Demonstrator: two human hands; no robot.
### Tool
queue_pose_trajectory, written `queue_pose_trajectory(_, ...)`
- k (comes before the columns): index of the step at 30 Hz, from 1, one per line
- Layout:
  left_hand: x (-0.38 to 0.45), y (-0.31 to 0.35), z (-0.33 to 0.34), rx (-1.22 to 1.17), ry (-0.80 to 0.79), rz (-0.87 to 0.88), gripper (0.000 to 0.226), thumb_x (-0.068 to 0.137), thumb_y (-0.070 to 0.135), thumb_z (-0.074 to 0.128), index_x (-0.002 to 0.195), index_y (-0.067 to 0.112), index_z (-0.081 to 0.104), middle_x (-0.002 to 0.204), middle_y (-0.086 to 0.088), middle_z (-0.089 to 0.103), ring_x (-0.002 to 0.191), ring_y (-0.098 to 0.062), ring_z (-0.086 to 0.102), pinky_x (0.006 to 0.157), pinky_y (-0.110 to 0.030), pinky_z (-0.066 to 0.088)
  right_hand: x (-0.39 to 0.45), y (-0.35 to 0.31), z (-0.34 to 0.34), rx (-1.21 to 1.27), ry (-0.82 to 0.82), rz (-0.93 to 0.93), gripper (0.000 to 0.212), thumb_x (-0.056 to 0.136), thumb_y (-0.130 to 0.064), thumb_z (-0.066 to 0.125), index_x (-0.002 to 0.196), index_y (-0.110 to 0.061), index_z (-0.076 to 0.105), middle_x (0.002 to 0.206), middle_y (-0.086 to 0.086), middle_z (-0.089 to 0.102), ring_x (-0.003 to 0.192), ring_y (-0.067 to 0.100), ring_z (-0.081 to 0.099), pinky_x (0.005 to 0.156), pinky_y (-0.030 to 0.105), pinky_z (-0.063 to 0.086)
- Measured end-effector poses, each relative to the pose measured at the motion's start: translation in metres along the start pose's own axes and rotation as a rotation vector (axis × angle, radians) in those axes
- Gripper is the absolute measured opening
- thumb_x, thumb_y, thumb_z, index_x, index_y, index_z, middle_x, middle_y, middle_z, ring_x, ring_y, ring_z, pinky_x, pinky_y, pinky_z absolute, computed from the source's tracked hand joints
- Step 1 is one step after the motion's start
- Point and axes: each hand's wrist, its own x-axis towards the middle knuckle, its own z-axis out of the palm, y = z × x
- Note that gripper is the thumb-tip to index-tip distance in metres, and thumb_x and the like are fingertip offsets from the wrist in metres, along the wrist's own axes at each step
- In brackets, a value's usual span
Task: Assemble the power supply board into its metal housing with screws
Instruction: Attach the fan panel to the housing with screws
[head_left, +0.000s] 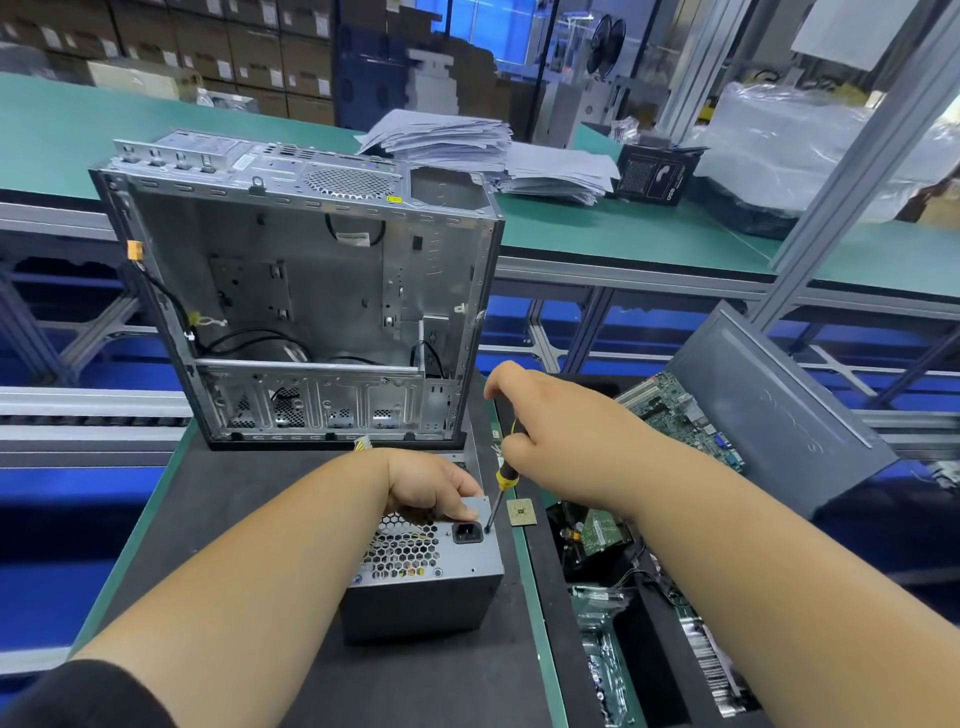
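Observation:
A grey metal power supply housing (423, 582) stands on the dark mat, its honeycomb grille and black power socket (466, 532) facing up. My left hand (431, 486) grips the housing's far top edge, fingers curled over it. My right hand (540, 415) holds a yellow-and-black screwdriver (503, 475). Its tip sits on a screw (487, 530) at the top right corner, just right of the socket. The board inside is hidden by the housing.
An open computer case (311, 291) stands on its side behind the housing. A small CPU chip (521, 512) lies just right of the screwdriver. Bins at the right hold a motherboard (680, 415) and other circuit boards (602, 535). Stacked papers (467, 145) lie on the far green bench.

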Motion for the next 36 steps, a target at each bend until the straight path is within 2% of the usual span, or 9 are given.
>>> queue_pose_trajectory(6, 0.001, 0.0, -0.001, 0.003, -0.029, 0.028, 0.016, 0.097, 0.011, 0.053, 0.089, 0.02, 0.065, 0.097, -0.017, 0.049, 0.073, -0.022, 0.04, 0.061, -0.029, 0.028, 0.002, 0.001, 0.004, -0.141, 0.065, -0.026, 0.028, 0.098, -0.041, 0.046, 0.122, -0.026, 0.044, 0.072, -0.009, 0.05, 0.068, 0.014, 0.05, 0.051, 0.031, 0.031)
queue_pose_trajectory(10, 0.002, -0.001, -0.001, -0.005, -0.033, 0.029, 0.014, 0.098, 0.01, 0.053, 0.095, 0.018, 0.064, 0.101, -0.017, 0.05, 0.088, -0.029, 0.038, 0.066, -0.031, 0.03, 0.002, 0.0, 0.012, -0.276, 0.097, 0.033, 0.032, 0.101, -0.052, 0.033, 0.098, -0.024, 0.05, 0.073, -0.007, 0.055, 0.071, 0.021, 0.052, 0.054, 0.032, 0.032)
queue_pose_trajectory(14, 0.001, -0.001, -0.001, -0.008, -0.029, 0.021, 0.014, 0.098, 0.011, 0.054, 0.095, 0.019, 0.066, 0.093, -0.012, 0.056, 0.071, -0.017, 0.043, 0.06, -0.028, 0.029, 0.0, 0.0, 0.012, -0.112, 0.077, 0.017, 0.02, 0.094, -0.034, 0.042, 0.11, -0.022, 0.048, 0.087, -0.005, 0.056, 0.073, 0.018, 0.05, 0.055, 0.031, 0.031)
queue_pose_trajectory(19, -0.002, 0.003, -0.001, 0.013, -0.028, 0.031, 0.025, 0.098, 0.011, 0.053, 0.081, 0.025, 0.066, 0.067, 0.008, 0.06, 0.053, -0.005, 0.044, 0.049, -0.018, 0.032, 0.002, 0.0, 0.009, -0.033, 0.078, 0.014, 0.029, 0.092, -0.031, 0.051, 0.119, -0.027, 0.044, 0.072, -0.01, 0.049, 0.064, 0.007, 0.047, 0.049, 0.029, 0.029)
queue_pose_trajectory(22, -0.003, 0.005, -0.001, 0.017, -0.041, 0.035, 0.025, 0.098, 0.01, 0.052, 0.082, 0.025, 0.065, 0.072, 0.004, 0.061, 0.056, -0.008, 0.047, 0.051, -0.02, 0.033, 0.004, 0.0, 0.012, -0.159, 0.102, 0.032, 0.02, 0.097, -0.046, 0.046, 0.105, -0.028, 0.052, 0.072, -0.009, 0.055, 0.071, 0.016, 0.054, 0.053, 0.03, 0.036)
queue_pose_trajectory(25, -0.003, 0.005, -0.001, 0.018, -0.035, 0.034, 0.027, 0.098, 0.01, 0.052, 0.083, 0.026, 0.067, 0.07, 0.009, 0.064, 0.056, -0.004, 0.052, 0.051, -0.018, 0.037, 0.004, 0.0, 0.016, -0.234, 0.109, 0.054, 0.031, 0.099, -0.051, 0.038, 0.088, -0.026, 0.054, 0.07, -0.006, 0.056, 0.068, 0.016, 0.052, 0.054, 0.03, 0.036)
queue_pose_trajectory(30, 0.0, 0.002, -0.001, 0.014, -0.036, 0.049, 0.035, 0.098, 0.01, 0.054, 0.073, 0.029, 0.069, 0.07, 0.008, 0.061, 0.062, -0.009, 0.05, 0.061, -0.023, 0.038, 0.003, -0.002, 0.014, -0.03, 0.066, 0.048, 0.028, 0.092, -0.03, 0.041, 0.115, -0.026, 0.056, 0.102, -0.005, 0.057, 0.088, 0.018, 0.054, 0.067, 0.033, 0.042)
queue_pose_trajectory(33, -0.001, 0.002, -0.001, 0.021, -0.037, 0.04, 0.036, 0.097, 0.012, 0.055, 0.069, 0.03, 0.069, 0.069, 0.006, 0.058, 0.058, -0.009, 0.044, 0.056, -0.024, 0.032, 0.003, -0.001, 0.014, -0.02, 0.107, 0.03, 0.033, 0.094, -0.03, 0.043, 0.127, -0.03, 0.045, 0.081, -0.01, 0.055, 0.069, 0.011, 0.05, 0.054, 0.031, 0.035)
queue_pose_trajectory(36, -0.001, 0.001, -0.001, 0.001, -0.037, 0.038, 0.028, 0.096, 0.012, 0.055, 0.076, 0.026, 0.069, 0.082, -0.007, 0.057, 0.069, -0.019, 0.045, 0.061, -0.029, 0.032, 0.001, 0.001, 0.017, -0.124, 0.13, 0.052, 0.025, 0.099, -0.041, 0.041, 0.119, -0.03, 0.05, 0.076, -0.007, 0.061, 0.074, 0.016, 0.055, 0.057, 0.031, 0.04)
